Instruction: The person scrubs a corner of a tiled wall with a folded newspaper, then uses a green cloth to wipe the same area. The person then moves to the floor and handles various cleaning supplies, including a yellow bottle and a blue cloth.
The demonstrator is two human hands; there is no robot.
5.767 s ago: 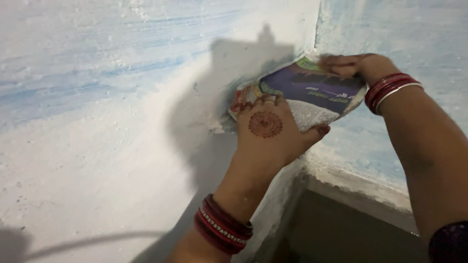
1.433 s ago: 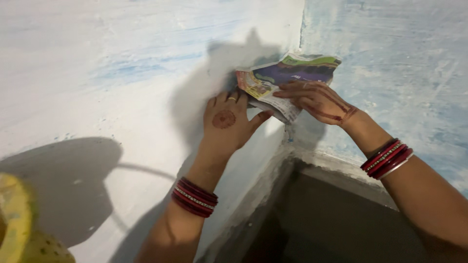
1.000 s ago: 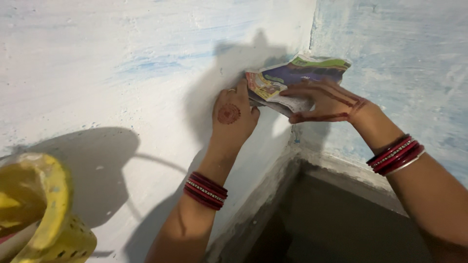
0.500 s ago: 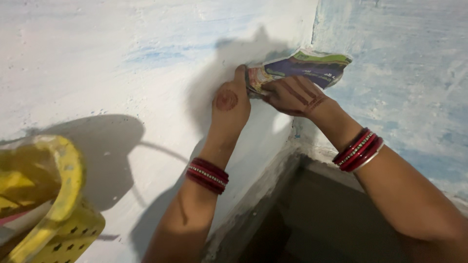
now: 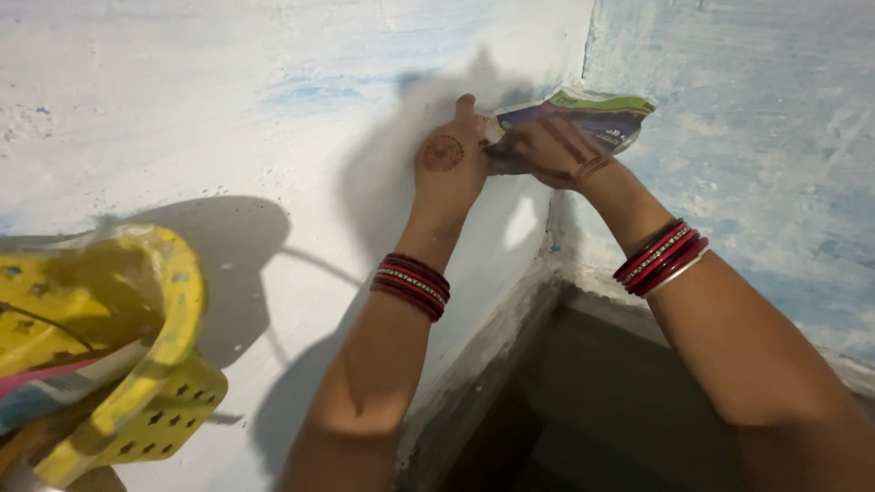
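Head view, only 1 camera, looking down and forward into a wall corner.

Left hand (image 5: 448, 164) at about 12 o'clock of the picture, back of the hand towards the camera, round brown mark on it, fingers close together and pressed up against the left end of the paper (image 5: 583, 117). Seems to pinch the edge of the paper, but fingertips hidden behind the hand, so cannot tell for sure. Red bangles (image 5: 410, 284) around the left wrist, lower at 6 o'clock from the hand.

Right hand (image 5: 545, 150) just beside the left hand, at 3 o'clock from it, touching it or nearly so. Fingers bent and laid flat over the lower part of the paper, pressing it against the wall. Red and white bangles (image 5: 661, 258) on the right wrist, at 4 o'clock from that hand.

Paper: crumpled printed sheet, purple and green, in the corner where the white wall (image 5: 228, 100) meets the blue-white wall (image 5: 756, 137), at 1 o'clock of the picture, partly covered by both hands.

Yellow plastic basket (image 5: 137, 364) with small holes at 8 o'clock, well apart from the hands, some coloured things inside, not clear what. Dark opening (image 5: 583, 419) below the corner, at 6 o'clock, between the 2 forearms.
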